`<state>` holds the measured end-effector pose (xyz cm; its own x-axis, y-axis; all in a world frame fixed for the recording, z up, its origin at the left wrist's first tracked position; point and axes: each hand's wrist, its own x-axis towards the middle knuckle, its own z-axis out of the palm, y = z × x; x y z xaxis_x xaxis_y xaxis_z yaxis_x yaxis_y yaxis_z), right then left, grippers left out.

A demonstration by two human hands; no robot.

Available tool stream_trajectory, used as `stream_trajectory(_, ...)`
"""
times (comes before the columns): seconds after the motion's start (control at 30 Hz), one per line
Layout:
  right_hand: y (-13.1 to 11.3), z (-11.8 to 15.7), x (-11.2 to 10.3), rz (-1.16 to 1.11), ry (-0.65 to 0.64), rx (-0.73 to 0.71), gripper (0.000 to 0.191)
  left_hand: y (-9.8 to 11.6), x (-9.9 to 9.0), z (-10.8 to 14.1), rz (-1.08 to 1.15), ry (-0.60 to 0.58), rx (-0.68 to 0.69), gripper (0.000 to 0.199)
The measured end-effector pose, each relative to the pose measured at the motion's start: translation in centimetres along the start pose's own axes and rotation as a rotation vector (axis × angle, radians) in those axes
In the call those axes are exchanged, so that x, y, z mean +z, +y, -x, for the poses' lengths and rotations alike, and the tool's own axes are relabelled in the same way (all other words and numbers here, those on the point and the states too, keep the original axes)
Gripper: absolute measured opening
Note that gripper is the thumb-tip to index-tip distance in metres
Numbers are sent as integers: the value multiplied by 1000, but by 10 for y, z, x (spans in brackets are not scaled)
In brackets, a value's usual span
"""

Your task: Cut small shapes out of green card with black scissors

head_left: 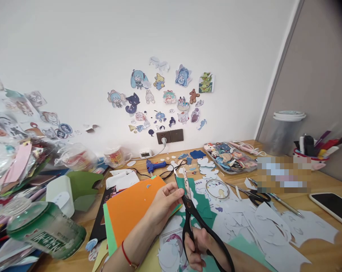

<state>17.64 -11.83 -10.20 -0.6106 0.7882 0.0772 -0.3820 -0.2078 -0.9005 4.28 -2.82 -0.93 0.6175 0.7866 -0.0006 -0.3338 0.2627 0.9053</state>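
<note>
Near the middle of the desk, my right hand (199,247) is wrapped round the handles of large black-handled scissors (189,204). Their blades point up and away, slightly apart. My left hand (167,204), with a red string bracelet on the wrist, is pinched beside the blades. What its fingertips hold is too small to name. Dark green paper (203,207) lies behind and below the blades. An orange sheet (137,206) is to the left, partly under my left forearm. White paper scraps (241,223) spread out to the right of the scissors.
A blue glue gun (156,165) lies behind the orange sheet. A green jar (50,230) stands at the left. At the right are a second pair of scissors (257,196), a pen (287,205), a phone (333,207) and a tray of cutouts (230,156). Paper figures cover part of the wall.
</note>
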Motion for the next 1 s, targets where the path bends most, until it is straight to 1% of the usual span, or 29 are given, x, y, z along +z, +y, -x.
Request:
stream_trajectory(0.13, -15, 2, 8, 82, 8, -16, 72, 1, 3, 1, 8, -26, 6, 29)
stream_trajectory(0.23, -33, 3, 19, 179, -9, -29, 74, 0, 5, 2, 14, -26, 31, 29)
stream_trajectory(0.3, -39, 3, 24, 192, 2, -23, 76, -2, 6, 2, 25, -32, 41, 28)
stream_trajectory(0.4, -35, 0, 24, 136, 48, -15, 75, -5, 8, 3, 47, -41, 47, 25)
stream_trajectory(0.57, -12, -5, 12, 17, 92, -1, 68, -4, 8, 4, 60, -29, 77, 21)
stream_trajectory(0.63, -9, -5, 10, 2, 94, -3, 69, -3, 8, 3, 55, -17, 88, 21)
stream_trajectory(0.7, -12, -4, 13, 21, 88, -7, 70, -3, 8, 3, 48, -10, 89, 21)
stream_trajectory(0.77, -21, -2, 19, 61, 79, -6, 72, -4, 8, 3, 43, -22, 78, 22)
stream_trajectory(0.9, -41, 3, 30, 143, 40, 51, 76, -4, 3, 4, 38, -102, 29, 29)
stream_trajectory(1.0, -47, 5, 31, 152, 18, 76, 75, -2, -3, 6, 35, -145, 5, 28)
